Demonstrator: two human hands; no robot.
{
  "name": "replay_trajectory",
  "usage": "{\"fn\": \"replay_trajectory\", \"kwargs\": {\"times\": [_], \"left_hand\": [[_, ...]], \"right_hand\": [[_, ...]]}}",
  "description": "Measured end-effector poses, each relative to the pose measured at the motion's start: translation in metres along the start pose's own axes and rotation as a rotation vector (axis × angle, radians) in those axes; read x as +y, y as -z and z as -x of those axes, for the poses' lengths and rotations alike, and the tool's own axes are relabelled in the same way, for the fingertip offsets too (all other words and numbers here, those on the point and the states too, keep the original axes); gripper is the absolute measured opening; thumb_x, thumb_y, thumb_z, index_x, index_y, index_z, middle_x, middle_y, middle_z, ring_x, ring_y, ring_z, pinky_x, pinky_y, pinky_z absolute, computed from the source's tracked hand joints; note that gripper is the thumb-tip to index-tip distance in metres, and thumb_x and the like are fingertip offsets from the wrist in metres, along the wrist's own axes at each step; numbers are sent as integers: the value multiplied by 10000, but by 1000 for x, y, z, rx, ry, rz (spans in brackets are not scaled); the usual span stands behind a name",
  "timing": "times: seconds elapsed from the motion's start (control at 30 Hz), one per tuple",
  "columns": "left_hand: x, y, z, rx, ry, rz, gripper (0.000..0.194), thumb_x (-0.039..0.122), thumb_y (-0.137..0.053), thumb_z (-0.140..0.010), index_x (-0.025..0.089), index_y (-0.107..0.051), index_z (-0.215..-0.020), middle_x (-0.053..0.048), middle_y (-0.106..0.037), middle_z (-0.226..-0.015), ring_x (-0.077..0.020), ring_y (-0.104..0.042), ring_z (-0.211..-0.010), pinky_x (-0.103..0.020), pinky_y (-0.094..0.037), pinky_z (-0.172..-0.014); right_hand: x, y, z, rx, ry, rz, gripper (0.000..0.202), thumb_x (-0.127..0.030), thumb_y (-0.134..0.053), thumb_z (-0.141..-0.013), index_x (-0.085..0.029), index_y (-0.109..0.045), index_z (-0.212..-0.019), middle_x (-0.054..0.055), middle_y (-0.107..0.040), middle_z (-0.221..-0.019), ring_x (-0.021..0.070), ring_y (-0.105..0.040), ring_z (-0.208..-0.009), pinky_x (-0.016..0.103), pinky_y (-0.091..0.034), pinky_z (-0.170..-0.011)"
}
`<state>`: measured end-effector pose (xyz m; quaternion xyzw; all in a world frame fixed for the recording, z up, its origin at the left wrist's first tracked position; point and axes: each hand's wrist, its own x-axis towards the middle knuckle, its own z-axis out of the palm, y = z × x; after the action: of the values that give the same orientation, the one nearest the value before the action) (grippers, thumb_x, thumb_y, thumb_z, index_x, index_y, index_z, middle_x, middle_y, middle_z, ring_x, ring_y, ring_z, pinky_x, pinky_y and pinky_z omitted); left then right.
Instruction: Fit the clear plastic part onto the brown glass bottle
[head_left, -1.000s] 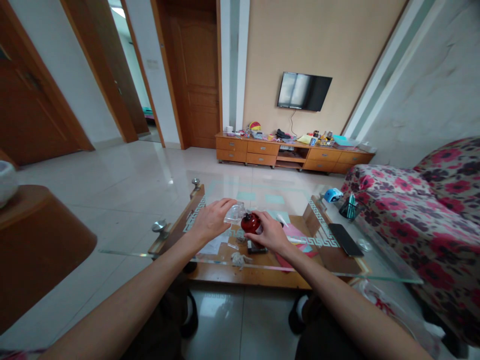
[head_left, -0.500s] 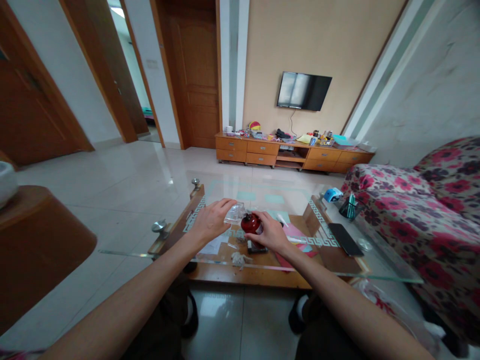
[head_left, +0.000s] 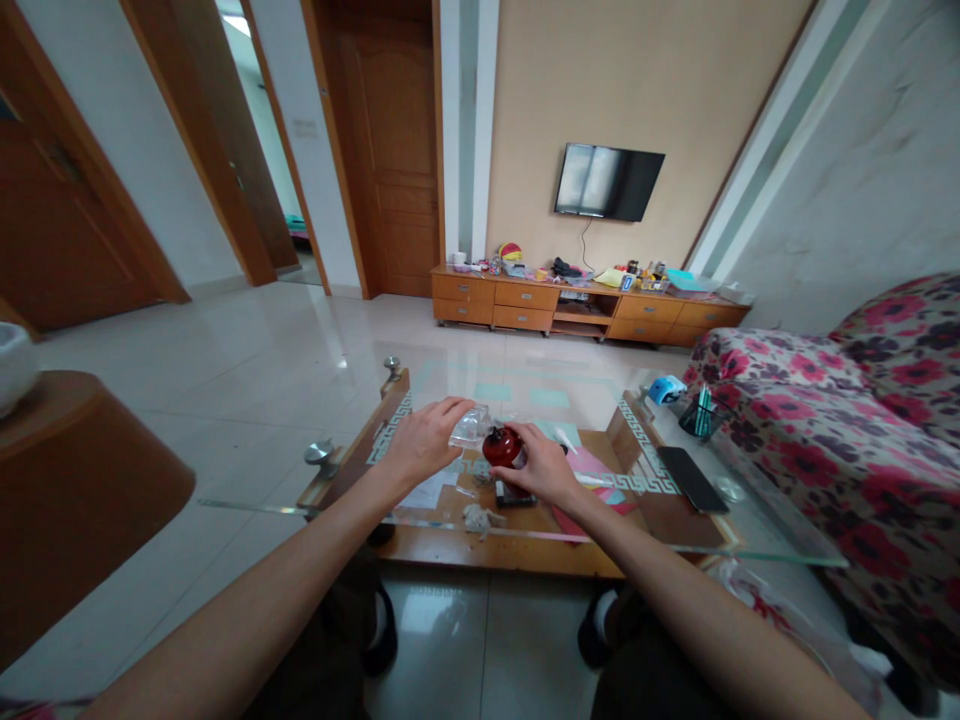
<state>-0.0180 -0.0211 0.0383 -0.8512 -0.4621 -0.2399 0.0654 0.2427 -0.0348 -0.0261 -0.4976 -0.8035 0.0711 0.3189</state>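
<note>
Over the glass table, my left hand (head_left: 425, 440) is closed on a clear, transparent container (head_left: 469, 426), tilted toward the right. My right hand (head_left: 541, 464) grips a round dark red bottle (head_left: 502, 448) with a black top, its thumb below and fingers over the far side. The bottle's top is close to the clear container's mouth; whether they touch cannot be made out. Beneath the hands lies a small dark box (head_left: 514, 496), and nearer the front edge sits a crumpled whitish piece (head_left: 480, 518).
The glass tabletop (head_left: 787, 548) has a black phone (head_left: 691, 478), a dark holder with pens (head_left: 699, 414) and a blue-white pack (head_left: 665, 389) at its right. A flowered sofa (head_left: 795, 410) stands to the right, a wooden stand (head_left: 82, 490) to the left.
</note>
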Motion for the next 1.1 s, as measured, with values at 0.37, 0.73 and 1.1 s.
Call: {"fn": "replay_trajectory", "kwargs": {"times": [0.37, 0.73, 1.1], "left_hand": [[0, -2, 0, 4, -8, -17, 686, 142, -738, -817, 348, -538, -1440, -5, -635, -1449, -261, -663, -1218, -374, -586, -918], [2, 1, 0, -10, 6, -13, 701, 138, -746, -814, 353, -536, -1447, -18, -634, -1447, -264, -668, -1211, -362, -586, -900], [0, 0, 1, 10, -13, -13, 702, 137, -734, -817, 360, -531, -1451, -4, -626, -1457, -263, -658, -1214, -362, -584, -875]], "right_hand": [[1, 0, 1, -8, -1, -4, 851, -544, -868, -793, -315, -480, -1515, 100, -621, -1371, 312, -626, -1234, 465, -530, -1022], [1, -1, 1, -14, -12, -3, 853, -542, -860, -791, -327, -476, -1522, 99, -625, -1366, 315, -639, -1208, 471, -540, -995], [0, 0, 0, -7, -5, -14, 853, -542, -867, -789, -322, -476, -1515, 106, -617, -1377, 322, -630, -1225, 479, -538, -1014]]}}
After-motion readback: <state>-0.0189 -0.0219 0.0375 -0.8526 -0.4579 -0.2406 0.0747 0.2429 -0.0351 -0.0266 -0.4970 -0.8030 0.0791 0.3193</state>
